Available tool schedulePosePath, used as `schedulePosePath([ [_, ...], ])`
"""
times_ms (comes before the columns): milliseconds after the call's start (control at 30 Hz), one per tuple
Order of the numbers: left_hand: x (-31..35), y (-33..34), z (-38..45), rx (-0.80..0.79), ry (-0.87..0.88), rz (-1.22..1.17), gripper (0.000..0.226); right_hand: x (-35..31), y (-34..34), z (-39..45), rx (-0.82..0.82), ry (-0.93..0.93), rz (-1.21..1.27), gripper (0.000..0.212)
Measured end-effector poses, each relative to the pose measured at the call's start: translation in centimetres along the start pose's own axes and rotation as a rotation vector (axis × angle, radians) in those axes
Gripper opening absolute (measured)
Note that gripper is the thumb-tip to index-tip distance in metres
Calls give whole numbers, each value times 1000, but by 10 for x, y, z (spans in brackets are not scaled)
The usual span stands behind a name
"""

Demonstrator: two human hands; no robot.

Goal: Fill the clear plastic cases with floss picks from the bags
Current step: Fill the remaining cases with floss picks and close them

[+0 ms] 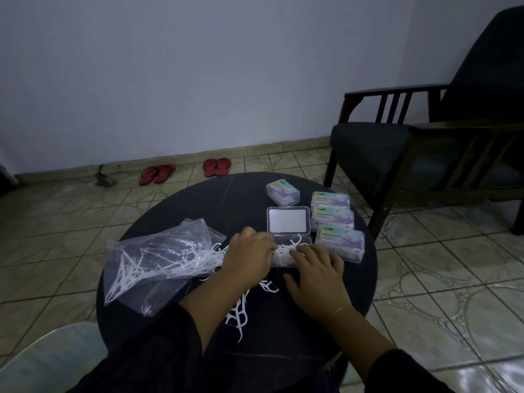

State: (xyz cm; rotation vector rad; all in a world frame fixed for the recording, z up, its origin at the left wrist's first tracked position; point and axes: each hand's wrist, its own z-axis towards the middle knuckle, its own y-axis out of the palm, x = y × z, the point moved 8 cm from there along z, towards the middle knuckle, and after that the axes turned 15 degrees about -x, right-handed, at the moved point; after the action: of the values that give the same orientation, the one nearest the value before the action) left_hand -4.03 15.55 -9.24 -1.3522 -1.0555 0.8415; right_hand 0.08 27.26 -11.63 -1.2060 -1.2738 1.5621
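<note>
An open clear plastic case (288,224) lies mid-table, its lid flat toward the far side and its tray holding white floss picks (286,252). My left hand (249,255) reaches into the tray's left end, fingers curled down among the picks. My right hand (316,268) rests over the tray's right end, its fingertips on the picks. A clear bag (158,258) with many picks lies to the left, its mouth spilling picks toward the case. Loose picks (241,310) lie on the table between my forearms.
Three closed, labelled cases (337,222) sit in a row to the right, and one more case (283,192) stands behind the open lid. The round dark table (354,279) is small. A dark armchair (425,143) stands at right. Red sandals (217,166) lie on the tiled floor.
</note>
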Motion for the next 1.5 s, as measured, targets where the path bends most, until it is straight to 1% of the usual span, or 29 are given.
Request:
schedulePosePath([
  [133,7,1,-1,-16,38,21,35,-4,3,1,-73,-92,101,54],
  [233,7,1,-2,-3,27,30,34,-3,-1,-2,-27,-89,165,58],
  [367,8,1,-4,-20,27,54,34,-2,7,1,-80,-27,88,60],
  [500,7,3,-4,-36,21,83,36,-1,7,3,-45,-21,59,62],
  [633,6,5,-4,-79,32,7,37,-1,7,4,-54,-38,26,58],
  [733,1,2,-8,-29,34,-84,36,0,7,3,-31,-13,25,54],
  [800,-5,-5,-16,41,28,-124,35,1,5,2,15,-1,37,52],
  [867,-12,-11,-26,75,23,-140,34,2,0,-1,79,-14,62,52],
  [933,-21,-14,-38,59,10,-142,33,-1,-10,-8,167,-35,85,42],
  [1000,-31,-16,-53,47,-27,-142,30,-9,-20,-15,253,-78,107,20],
  [1033,-36,-17,-61,44,-60,-137,28,-16,-23,-17,265,-100,117,13],
  [1067,-39,-18,-70,36,-101,-126,25,-25,-23,-18,233,-118,107,20],
  [1133,-44,-19,-84,10,-189,-90,27,-48,-17,-14,98,-138,1,37],
  [1200,-48,-16,-95,-21,-264,-62,39,-62,-2,-7,-104,-108,-90,54],
  [1267,-50,-10,-104,-55,-319,-46,59,-69,6,0,-214,-55,-140,67],
  [1300,-51,-5,-108,-67,-337,-48,67,-71,9,3,-241,-29,-151,70],
  [1367,-51,3,-113,-80,-354,-53,76,-73,13,7,-263,4,-144,67],
  [1500,-50,20,-116,-118,-356,-89,75,-70,10,7,-218,23,-99,44],
])
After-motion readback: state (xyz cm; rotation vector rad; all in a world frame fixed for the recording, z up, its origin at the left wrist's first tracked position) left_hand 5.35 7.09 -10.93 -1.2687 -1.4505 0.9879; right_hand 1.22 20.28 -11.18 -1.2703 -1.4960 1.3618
